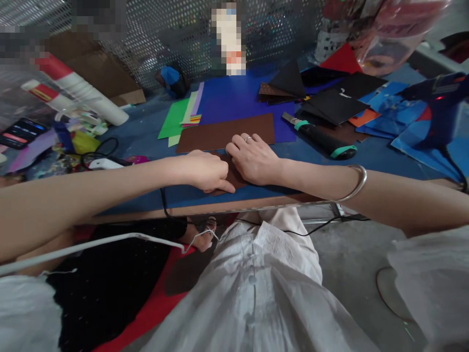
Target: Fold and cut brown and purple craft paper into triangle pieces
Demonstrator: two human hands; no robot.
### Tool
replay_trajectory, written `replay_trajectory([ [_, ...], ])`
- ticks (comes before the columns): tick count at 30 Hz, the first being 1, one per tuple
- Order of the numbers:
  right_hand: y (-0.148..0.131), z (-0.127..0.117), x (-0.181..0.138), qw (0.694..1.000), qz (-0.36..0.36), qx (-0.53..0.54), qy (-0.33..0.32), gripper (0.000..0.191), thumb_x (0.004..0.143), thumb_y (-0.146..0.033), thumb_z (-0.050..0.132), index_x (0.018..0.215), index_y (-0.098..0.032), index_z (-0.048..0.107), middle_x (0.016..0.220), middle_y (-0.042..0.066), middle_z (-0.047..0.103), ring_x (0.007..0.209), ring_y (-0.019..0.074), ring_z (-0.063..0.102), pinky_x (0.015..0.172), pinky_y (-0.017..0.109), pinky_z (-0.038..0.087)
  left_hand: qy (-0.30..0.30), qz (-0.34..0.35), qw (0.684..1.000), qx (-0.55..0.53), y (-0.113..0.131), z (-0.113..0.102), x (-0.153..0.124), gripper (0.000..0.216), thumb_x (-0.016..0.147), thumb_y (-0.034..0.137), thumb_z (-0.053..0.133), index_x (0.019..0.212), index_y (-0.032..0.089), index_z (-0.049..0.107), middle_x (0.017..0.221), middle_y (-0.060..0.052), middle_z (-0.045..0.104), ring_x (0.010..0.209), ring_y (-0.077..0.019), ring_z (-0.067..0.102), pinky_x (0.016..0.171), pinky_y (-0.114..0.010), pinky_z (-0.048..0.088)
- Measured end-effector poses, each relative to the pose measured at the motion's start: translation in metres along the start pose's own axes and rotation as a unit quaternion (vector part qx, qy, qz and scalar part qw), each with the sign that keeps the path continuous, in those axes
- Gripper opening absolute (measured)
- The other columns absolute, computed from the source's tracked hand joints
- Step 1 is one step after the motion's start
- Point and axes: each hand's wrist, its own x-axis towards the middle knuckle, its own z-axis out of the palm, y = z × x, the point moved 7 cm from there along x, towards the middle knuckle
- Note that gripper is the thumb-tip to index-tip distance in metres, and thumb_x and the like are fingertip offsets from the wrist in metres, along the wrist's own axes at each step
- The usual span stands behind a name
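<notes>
On the front edge of the blue table, a small piece of brown sheet (239,181) lies under both my hands. My left hand (207,171) is curled, with one finger stretched along the piece and pressing near its front edge. My right hand (252,159), with a ring on one finger, bends its fingers over the same piece from the right. Both palms hide much of it. Just behind them is a larger brown rectangular sheet (227,131), partly on a dark blue sheet (234,98). A black and teal utility knife (322,137) rests right of my right hand.
Green sheets (174,120) lie behind left. Black pieces (335,105) and a hot glue gun (437,107) with a cable are at right. White rolls (88,95), a phone (24,133) and scraps occupy the left. A person's foot (203,239) shows below the table.
</notes>
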Motion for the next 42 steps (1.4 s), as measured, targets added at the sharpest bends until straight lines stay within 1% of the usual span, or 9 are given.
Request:
replay_trajectory([
  [7, 0.000, -0.002, 0.000, 1.000, 0.008, -0.006, -0.003, 0.029, 0.104, -0.018, 0.040, 0.125, -0.010, 0.060, 0.130, 0.021, 0.065, 0.119, 0.0341, 0.057, 0.096, 0.045, 0.040, 0.029, -0.021, 0.999, 0.041, -0.012, 0.012, -0.016, 0.048, 0.098, 0.058, 0.057, 0.082, 0.020, 0.082, 0.076, -0.014, 0.077, 0.075, -0.0294, 0.074, 0.068, -0.033, 0.047],
  [13, -0.002, -0.003, 0.000, 1.000, 0.008, -0.005, -0.018, 0.029, 0.103, -0.016, 0.043, 0.126, -0.009, 0.060, 0.131, 0.022, 0.064, 0.120, 0.0346, 0.056, 0.097, 0.046, 0.040, 0.026, -0.043, 0.999, 0.013, -0.018, 0.019, -0.021, 0.050, 0.096, 0.061, 0.059, 0.089, 0.019, 0.085, 0.085, -0.018, 0.080, 0.089, -0.0345, 0.077, 0.084, -0.039, 0.053],
  [17, -0.002, -0.002, 0.001, 1.000, 0.005, -0.007, -0.011, 0.030, 0.103, -0.017, 0.041, 0.126, -0.010, 0.059, 0.130, 0.022, 0.063, 0.119, 0.0353, 0.056, 0.096, 0.046, 0.040, -0.020, -0.034, 0.998, 0.054, -0.016, 0.021, -0.022, 0.052, 0.101, 0.059, 0.052, 0.099, 0.020, 0.086, 0.092, -0.018, 0.082, 0.094, -0.0334, 0.077, 0.081, -0.035, 0.051],
  [21, -0.002, -0.001, 0.002, 1.000, -0.001, -0.009, -0.001, 0.030, 0.105, -0.018, 0.038, 0.124, -0.010, 0.059, 0.127, 0.021, 0.064, 0.118, 0.0343, 0.057, 0.096, 0.045, 0.040, 0.027, -0.004, 0.997, 0.070, -0.011, 0.006, -0.021, 0.047, 0.097, 0.059, 0.057, 0.088, 0.021, 0.084, 0.088, -0.014, 0.082, 0.084, -0.0306, 0.076, 0.067, -0.032, 0.043],
  [24, -0.002, 0.000, 0.003, 1.000, -0.004, -0.003, 0.001, 0.027, 0.106, -0.023, 0.041, 0.123, -0.011, 0.059, 0.126, 0.020, 0.064, 0.117, 0.0343, 0.057, 0.096, 0.045, 0.040, 0.059, 0.004, 0.998, -0.016, -0.003, -0.008, -0.014, 0.054, 0.098, 0.059, 0.053, 0.067, 0.023, 0.078, 0.076, -0.007, 0.080, 0.070, -0.0226, 0.070, 0.064, -0.031, 0.039],
  [26, -0.002, 0.000, 0.004, 1.000, -0.001, 0.002, 0.002, 0.027, 0.105, -0.028, 0.048, 0.122, -0.011, 0.059, 0.126, 0.020, 0.063, 0.117, 0.0346, 0.057, 0.097, 0.045, 0.040, 0.038, 0.013, 0.996, -0.085, 0.005, -0.009, -0.006, 0.062, 0.100, 0.057, 0.050, 0.052, 0.022, 0.069, 0.065, -0.005, 0.076, 0.062, -0.0181, 0.066, 0.065, -0.031, 0.041],
  [29, -0.001, 0.001, 0.004, 1.000, 0.002, 0.010, 0.002, 0.028, 0.103, -0.031, 0.054, 0.122, -0.011, 0.058, 0.126, 0.020, 0.063, 0.118, 0.0344, 0.056, 0.097, 0.045, 0.040, 0.000, 0.019, 0.993, -0.119, 0.013, -0.008, 0.006, 0.065, 0.098, 0.056, 0.053, 0.044, 0.022, 0.063, 0.055, -0.005, 0.069, 0.054, -0.0171, 0.060, 0.065, -0.032, 0.043],
  [36, 0.002, 0.003, 0.003, 1.000, 0.008, 0.023, -0.004, 0.033, 0.105, -0.036, 0.052, 0.125, -0.010, 0.057, 0.129, 0.020, 0.061, 0.121, 0.0357, 0.053, 0.098, 0.046, 0.039, -0.007, -0.023, 0.999, -0.027, 0.009, -0.017, 0.017, 0.067, 0.090, 0.065, 0.062, 0.038, 0.023, 0.061, 0.061, -0.011, 0.070, 0.062, -0.0230, 0.061, 0.061, -0.036, 0.039],
  [42, 0.000, -0.001, 0.001, 1.000, 0.007, 0.011, -0.003, 0.029, 0.107, -0.022, 0.040, 0.125, -0.010, 0.058, 0.129, 0.021, 0.063, 0.121, 0.0349, 0.055, 0.098, 0.046, 0.040, -0.060, -0.016, 0.998, -0.033, -0.002, 0.001, 0.008, 0.064, 0.094, 0.058, 0.060, 0.040, 0.023, 0.062, 0.061, -0.008, 0.071, 0.061, -0.0226, 0.062, 0.065, -0.036, 0.040],
])
